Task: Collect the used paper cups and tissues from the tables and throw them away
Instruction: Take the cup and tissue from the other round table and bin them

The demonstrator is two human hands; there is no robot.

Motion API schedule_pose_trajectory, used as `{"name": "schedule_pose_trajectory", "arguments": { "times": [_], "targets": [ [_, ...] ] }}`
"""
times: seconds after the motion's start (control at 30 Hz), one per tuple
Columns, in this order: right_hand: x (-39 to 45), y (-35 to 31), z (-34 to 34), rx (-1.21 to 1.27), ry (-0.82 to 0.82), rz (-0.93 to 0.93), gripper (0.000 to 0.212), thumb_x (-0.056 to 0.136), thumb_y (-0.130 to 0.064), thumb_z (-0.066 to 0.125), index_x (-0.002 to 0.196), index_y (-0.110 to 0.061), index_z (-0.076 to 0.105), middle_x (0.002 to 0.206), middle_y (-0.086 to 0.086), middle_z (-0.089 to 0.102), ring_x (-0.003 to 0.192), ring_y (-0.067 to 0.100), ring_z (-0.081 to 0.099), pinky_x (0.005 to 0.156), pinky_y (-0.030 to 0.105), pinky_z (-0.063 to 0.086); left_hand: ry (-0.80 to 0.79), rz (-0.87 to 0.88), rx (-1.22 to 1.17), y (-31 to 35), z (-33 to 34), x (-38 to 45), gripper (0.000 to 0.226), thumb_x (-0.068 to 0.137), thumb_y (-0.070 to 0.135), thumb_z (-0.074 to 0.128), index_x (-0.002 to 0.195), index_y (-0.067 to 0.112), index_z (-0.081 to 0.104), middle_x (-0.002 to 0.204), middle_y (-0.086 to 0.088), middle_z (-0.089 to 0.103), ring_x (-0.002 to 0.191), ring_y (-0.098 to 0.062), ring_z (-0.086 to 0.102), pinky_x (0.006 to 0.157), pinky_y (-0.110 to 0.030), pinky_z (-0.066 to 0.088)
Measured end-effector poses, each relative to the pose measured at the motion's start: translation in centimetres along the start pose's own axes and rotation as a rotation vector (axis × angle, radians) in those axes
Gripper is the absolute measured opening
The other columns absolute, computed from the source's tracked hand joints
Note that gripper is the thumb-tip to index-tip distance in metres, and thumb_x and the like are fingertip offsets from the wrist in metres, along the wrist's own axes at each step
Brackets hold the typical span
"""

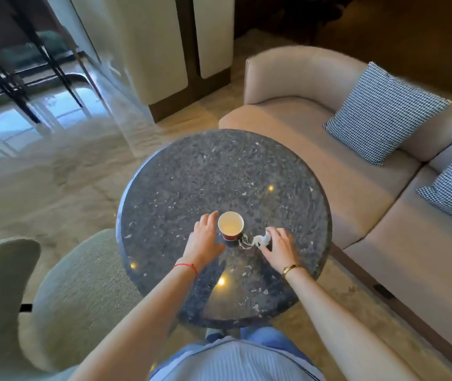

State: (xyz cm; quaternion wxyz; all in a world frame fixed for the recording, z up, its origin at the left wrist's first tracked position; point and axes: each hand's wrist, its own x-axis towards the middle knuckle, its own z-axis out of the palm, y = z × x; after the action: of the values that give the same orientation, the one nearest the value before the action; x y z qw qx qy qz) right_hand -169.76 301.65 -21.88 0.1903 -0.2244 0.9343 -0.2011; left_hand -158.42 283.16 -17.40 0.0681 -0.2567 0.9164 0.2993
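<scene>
A red paper cup (230, 226) with a pale inside stands upright on the round dark stone table (191, 174). My left hand (204, 237) is just left of the cup, fingers spread and curved toward its side, nothing held. A crumpled white tissue (257, 240) lies right of the cup. My right hand (278, 247) rests over the tissue's right end, with thumb and fingers closing on it.
A beige sofa (329, 149) with two checked cushions (384, 111) curves around the table's right side. A pale green armchair (40, 284) stands at the left. Glossy floor and a glass wall lie beyond, at the upper left.
</scene>
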Motion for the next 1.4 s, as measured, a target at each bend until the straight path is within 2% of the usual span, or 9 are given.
{"name": "schedule_pose_trajectory", "arguments": {
  "times": [0.2,0.43,0.53,0.7,0.87,1.03,1.13,1.3,1.4],
  "targets": [
    [4.0,1.5,1.4,-0.034,-0.158,-0.066,0.046,0.087,-0.026,0.062,0.13,-0.02,0.045,0.132,0.004,0.043,0.119,0.022,0.046,0.095,0.034,0.046,-0.058,-0.092,0.076,1.5,1.8,3.3,0.101,0.076,0.031,0.078,0.152,0.013,0.013,0.149,-0.009,0.027,0.127,-0.033,0.038,0.097,-0.049,0.045],
    [6.0,1.6,2.3,-0.118,-0.126,-0.167,0.049,0.081,-0.041,0.068,0.119,-0.018,0.049,0.115,0.004,0.046,0.102,0.023,0.051,0.088,0.034,0.048,-0.07,-0.238,0.042,2.8,3.3,5.0,0.103,0.077,0.038,0.075,0.153,0.014,0.011,0.151,-0.007,0.023,0.129,-0.035,0.034,0.1,-0.05,0.041],
    [6.3,1.7,2.7,-0.156,-0.115,-0.183,0.04,0.08,-0.035,0.069,0.111,-0.017,0.05,0.111,0.004,0.047,0.098,0.022,0.053,0.084,0.028,0.046,-0.059,-0.27,0.025,3.3,3.9,5.2,0.098,0.078,0.033,0.075,0.152,0.015,0.013,0.151,-0.006,0.025,0.13,-0.033,0.035,0.099,-0.049,0.042],
    [7.1,2.3,2.7,-0.183,-0.146,-0.268,0.022,0.089,-0.019,0.057,0.111,-0.015,0.053,0.113,0.004,0.053,0.104,0.018,0.05,0.093,0.025,0.042,0.031,-0.293,-0.027,3.8,4.2,5.1,0.087,0.079,0.031,0.074,0.148,0.017,0.023,0.148,-0.005,0.032,0.127,-0.03,0.039,0.097,-0.047,0.044],
    [8.0,2.1,1.0,-0.057,-0.141,-0.271,0.01,0.087,-0.009,0.053,0.096,-0.012,0.054,0.103,0.007,0.054,0.099,0.024,0.052,0.089,0.035,0.045,0.124,-0.296,-0.132,4.4,3.9,4.3,0.08,0.078,0.036,0.073,0.144,0.019,0.032,0.142,-0.003,0.04,0.125,-0.028,0.041,0.094,-0.044,0.042],
    [8.3,0.8,-1.7,0.068,-0.085,-0.338,0.014,0.082,-0.005,0.057,0.091,-0.014,0.054,0.096,0.004,0.053,0.091,0.023,0.052,0.08,0.035,0.048,0.206,-0.286,-0.193,4.1,3.2,2.3,0.081,0.078,0.031,0.074,0.145,0.017,0.031,0.141,-0.005,0.041,0.126,-0.028,0.042,0.101,-0.044,0.041],
    [7.8,0.0,-3.1,0.085,-0.119,-0.4,0.015,0.083,-0.008,0.058,0.095,-0.015,0.053,0.099,0.003,0.053,0.091,0.021,0.052,0.078,0.036,0.05,0.287,-0.293,-0.221,3.5,2.7,0.3,0.082,0.077,0.026,0.076,0.146,0.019,0.032,0.14,-0.004,0.042,0.125,-0.025,0.042,0.103,-0.038,0.04],
    [5.6,-2.1,-4.7,0.089,-0.148,-0.525,0.018,0.085,-0.011,0.06,0.099,-0.016,0.052,0.098,-0.001,0.05,0.086,0.016,0.052,0.07,0.026,0.043,0.482,-0.321,-0.287,2.6,1.7,-4.7,0.083,0.074,0.024,0.08,0.145,0.02,0.036,0.134,-0.003,0.046,0.122,-0.02,0.044,0.101,-0.031,0.039],
    [3.7,-4.2,-5.1,0.107,-0.186,-0.597,0.02,0.084,-0.007,0.061,0.101,-0.012,0.052,0.099,0.003,0.051,0.088,0.019,0.053,0.076,0.031,0.047,0.593,-0.369,-0.298,2.0,1.2,-8.9,0.084,0.072,0.024,0.081,0.144,0.023,0.037,0.131,0.0,0.047,0.118,-0.013,0.045,0.094,-0.023,0.037]
  ]
}}
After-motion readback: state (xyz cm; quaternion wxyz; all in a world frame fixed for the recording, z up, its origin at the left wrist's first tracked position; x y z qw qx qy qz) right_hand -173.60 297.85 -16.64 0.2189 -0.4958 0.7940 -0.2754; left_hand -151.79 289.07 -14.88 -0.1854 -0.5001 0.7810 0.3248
